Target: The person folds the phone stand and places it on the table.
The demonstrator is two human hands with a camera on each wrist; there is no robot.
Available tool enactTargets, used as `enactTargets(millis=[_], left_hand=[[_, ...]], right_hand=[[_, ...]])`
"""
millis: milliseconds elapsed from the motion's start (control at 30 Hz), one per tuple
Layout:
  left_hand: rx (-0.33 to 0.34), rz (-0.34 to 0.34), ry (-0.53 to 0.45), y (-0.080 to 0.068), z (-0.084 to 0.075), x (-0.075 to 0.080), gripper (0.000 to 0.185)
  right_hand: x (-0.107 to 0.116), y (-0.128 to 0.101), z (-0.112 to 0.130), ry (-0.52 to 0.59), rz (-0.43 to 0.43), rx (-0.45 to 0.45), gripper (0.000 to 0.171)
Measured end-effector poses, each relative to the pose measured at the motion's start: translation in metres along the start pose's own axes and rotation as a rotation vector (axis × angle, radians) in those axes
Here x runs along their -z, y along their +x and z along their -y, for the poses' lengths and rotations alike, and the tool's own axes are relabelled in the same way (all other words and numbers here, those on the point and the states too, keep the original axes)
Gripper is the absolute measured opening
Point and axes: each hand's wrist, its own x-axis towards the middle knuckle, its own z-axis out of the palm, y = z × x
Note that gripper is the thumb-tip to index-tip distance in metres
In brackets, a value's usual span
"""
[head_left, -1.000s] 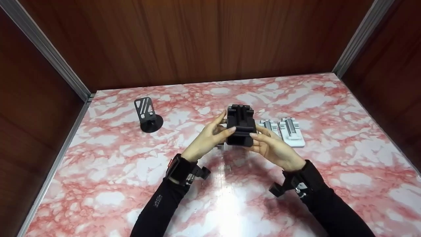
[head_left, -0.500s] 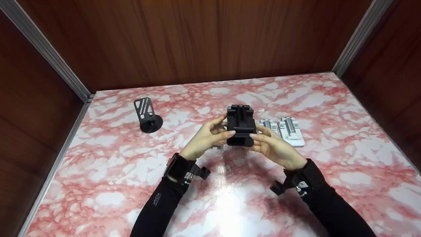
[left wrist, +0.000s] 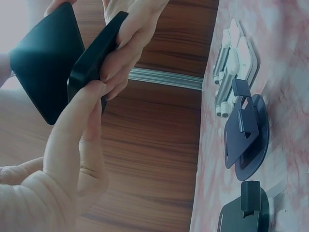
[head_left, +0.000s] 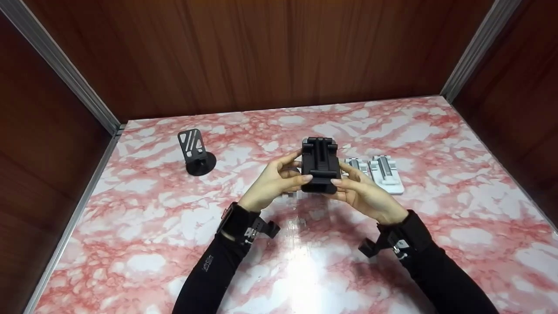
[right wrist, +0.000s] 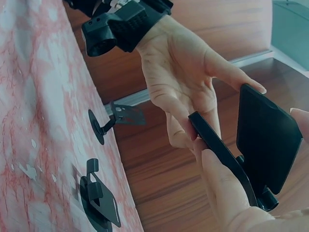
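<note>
Above the middle of the table, both hands hold a black folding phone stand [head_left: 321,159]. My left hand [head_left: 272,181] grips its left side, the thumb on the lower front edge. On the right side my right hand [head_left: 364,194] grips it, thumb at the lower corner and the other fingers behind. The right wrist view shows the stand's two flat panels [right wrist: 268,135] spread apart in a V, joined at a hinge [right wrist: 265,198]. In the left wrist view, fingers of both hands close around the thinner-looking panel [left wrist: 94,55], and the wider panel [left wrist: 48,63] stands apart from it.
Two white folding phone stands, a nearer one [head_left: 386,174] and one partly hidden by the right hand [head_left: 357,165], lie at right. An upright black stand [head_left: 194,150] with a round base stands at left. Further dark stands [left wrist: 246,128] sit on the marbled table [head_left: 144,261]. Wood-look walls [head_left: 244,56] enclose it.
My left hand has shifted very slightly left and down. The black phone stand sits a touch higher in the head view, still held by both hands. The stands on the table have not moved.
</note>
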Motion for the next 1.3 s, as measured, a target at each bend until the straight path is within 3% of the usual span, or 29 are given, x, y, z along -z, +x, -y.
enactTargets(millis=[567,1300], left_hand=[[0.003,-0.006,-0.03,0.0024,0.0027,0.0004,0.062],[0.0,-0.028,0.008,0.003,0.0048,0.0003,0.064]], right_hand=[[0.0003,-0.0015,0.0003,-0.044,-0.075,-0.005,0.085],[0.0007,-0.0024,0.0001,-0.132,-0.134,-0.046,0.091]])
